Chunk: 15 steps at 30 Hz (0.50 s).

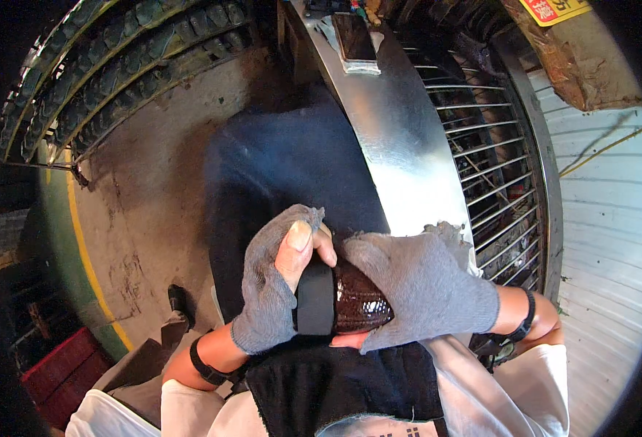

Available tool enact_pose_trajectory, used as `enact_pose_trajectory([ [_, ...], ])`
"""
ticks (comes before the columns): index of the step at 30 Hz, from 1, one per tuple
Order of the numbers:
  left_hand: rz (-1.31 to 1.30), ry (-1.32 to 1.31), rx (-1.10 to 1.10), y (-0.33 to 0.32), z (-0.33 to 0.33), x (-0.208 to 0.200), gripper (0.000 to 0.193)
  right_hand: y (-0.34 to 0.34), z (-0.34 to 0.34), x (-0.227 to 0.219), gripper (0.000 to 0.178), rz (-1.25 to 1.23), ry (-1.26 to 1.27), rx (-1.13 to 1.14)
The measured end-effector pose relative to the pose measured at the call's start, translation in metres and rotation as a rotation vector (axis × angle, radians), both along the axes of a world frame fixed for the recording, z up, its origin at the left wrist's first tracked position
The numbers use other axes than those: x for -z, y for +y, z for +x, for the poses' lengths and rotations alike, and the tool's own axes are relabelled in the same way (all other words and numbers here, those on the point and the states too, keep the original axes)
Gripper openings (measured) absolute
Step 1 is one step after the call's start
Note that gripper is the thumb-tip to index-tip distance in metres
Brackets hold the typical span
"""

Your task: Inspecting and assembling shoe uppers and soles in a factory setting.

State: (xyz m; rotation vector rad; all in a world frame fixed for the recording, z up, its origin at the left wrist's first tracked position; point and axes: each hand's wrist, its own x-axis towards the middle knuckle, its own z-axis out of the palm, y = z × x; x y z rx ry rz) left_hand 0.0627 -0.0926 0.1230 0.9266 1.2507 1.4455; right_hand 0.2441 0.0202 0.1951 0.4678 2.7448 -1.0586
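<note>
Both my hands, in grey gloves with bare fingertips, hold one glossy dark-brown, scale-textured piece (361, 298) shaped like part of a shoe, close in front of my body. My left hand (281, 280) is closed at its left end, where a matt black band (315, 302) runs, with the thumb pointing up. My right hand (416, 288) wraps over the right end from above, and some of its fingertips show underneath. The glove hides the piece's right end. A dark blue cloth (284, 160) lies under and beyond the hands, over my lap.
A shiny metal bench top (386, 116) runs along my right, with a phone (355, 36) at its far end. Beyond it stands a barred metal rack (485, 153). Tiered racks (139, 51) of dark shoe-like items stand far left. Another person's leg (175, 331) is at lower left, near a red box (66, 371).
</note>
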Motion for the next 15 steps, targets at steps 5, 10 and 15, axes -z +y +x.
enact_pose_trajectory([
  [5, 0.074, -0.13, -0.005, -0.007, 0.012, 0.003, 0.054, -0.008, 0.013, 0.006, 0.095, 0.031, 0.086, -0.053],
  [10, 0.306, 0.102, 0.187, 0.003, 0.0, 0.013, 0.047, -0.007, 0.006, 0.009, 0.089, 0.186, 0.2, -0.209],
  [15, 0.01, -0.25, 0.02, 0.021, -0.014, 0.015, 0.05, -0.009, -0.021, 0.057, 0.07, -0.332, 0.547, 0.48],
])
